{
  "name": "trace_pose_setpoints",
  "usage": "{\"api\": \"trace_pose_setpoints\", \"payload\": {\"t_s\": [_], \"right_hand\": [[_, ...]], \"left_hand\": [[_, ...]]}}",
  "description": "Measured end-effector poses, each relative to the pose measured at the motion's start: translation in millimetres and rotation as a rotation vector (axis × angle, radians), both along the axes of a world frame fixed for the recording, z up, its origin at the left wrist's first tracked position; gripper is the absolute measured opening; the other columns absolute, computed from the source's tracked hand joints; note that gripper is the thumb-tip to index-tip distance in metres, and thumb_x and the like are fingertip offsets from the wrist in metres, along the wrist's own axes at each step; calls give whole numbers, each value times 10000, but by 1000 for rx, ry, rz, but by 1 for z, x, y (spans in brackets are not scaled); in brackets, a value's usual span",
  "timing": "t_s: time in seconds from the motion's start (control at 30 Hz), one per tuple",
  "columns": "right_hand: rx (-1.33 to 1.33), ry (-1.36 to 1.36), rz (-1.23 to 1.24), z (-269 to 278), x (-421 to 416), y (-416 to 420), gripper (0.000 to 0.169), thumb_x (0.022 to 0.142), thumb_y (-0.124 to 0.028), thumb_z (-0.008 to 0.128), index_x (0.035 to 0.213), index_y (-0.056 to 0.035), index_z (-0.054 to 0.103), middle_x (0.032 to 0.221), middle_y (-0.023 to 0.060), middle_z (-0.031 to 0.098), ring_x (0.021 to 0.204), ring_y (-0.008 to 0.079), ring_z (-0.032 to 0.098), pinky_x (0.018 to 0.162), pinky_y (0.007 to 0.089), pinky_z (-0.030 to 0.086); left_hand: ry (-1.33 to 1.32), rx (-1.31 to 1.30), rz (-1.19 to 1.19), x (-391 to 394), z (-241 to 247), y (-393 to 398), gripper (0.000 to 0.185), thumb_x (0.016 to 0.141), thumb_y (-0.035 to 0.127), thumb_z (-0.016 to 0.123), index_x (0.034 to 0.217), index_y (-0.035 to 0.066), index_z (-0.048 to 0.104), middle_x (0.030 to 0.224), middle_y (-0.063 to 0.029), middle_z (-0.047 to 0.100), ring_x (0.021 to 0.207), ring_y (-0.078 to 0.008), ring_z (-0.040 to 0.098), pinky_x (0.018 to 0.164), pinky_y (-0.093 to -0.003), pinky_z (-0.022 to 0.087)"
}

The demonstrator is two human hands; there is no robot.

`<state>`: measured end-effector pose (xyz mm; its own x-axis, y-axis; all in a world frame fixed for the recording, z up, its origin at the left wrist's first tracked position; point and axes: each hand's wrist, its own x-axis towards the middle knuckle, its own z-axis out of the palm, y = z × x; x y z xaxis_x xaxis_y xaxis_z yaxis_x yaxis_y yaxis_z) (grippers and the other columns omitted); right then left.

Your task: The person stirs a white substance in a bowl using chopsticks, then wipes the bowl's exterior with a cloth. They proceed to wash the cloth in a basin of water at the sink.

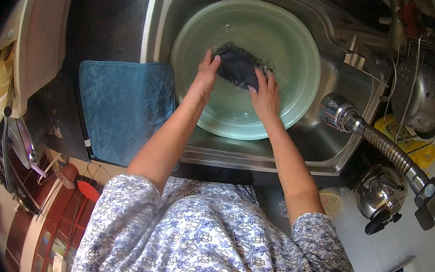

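Observation:
A wet, dark cloth [238,64] lies bunched in cloudy water inside a round pale green plastic basin [312,76]. At its left end, my left hand [207,74] grips the edge, the thumb against the fabric and some fingers hidden. My right hand [265,95] has hold of the right end, with the fingertips on top of the fabric. Small bubbles and splashes show around the cloth. The basin sits in a stainless steel sink [330,150].
A blue towel [125,110] lies left of the sink. On the right, a chrome faucet head on a flexible neck [386,149] reaches over the sink's edge, near a metal kettle [380,192], a wire rack with a perforated metal strainer [425,98] and a yellow bottle [421,152].

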<state>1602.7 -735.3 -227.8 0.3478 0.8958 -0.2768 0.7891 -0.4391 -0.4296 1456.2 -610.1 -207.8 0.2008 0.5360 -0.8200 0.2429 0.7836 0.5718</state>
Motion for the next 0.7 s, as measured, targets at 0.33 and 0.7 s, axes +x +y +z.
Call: {"api": "trace_pose_setpoints", "payload": {"t_s": [0.33,0.7], "right_hand": [[501,455,-68,141,-92,35,391,701,-216,732,1042,-96,584,859,90,556,725,282,601,590,354,489],[454,89,-306,31,-29,46,156,823,-248,592,789,-98,570,793,78,604,675,318,593,569,401,477]], "left_hand": [[-470,-195,266,18,11,2,404,849,421,573,1021,57,549,903,-93,611,586,-194,575,508,-325,501],[-427,-195,480,32,22,-36,287,916,346,496,868,74,575,731,-6,575,621,-120,541,525,-279,442]]}}
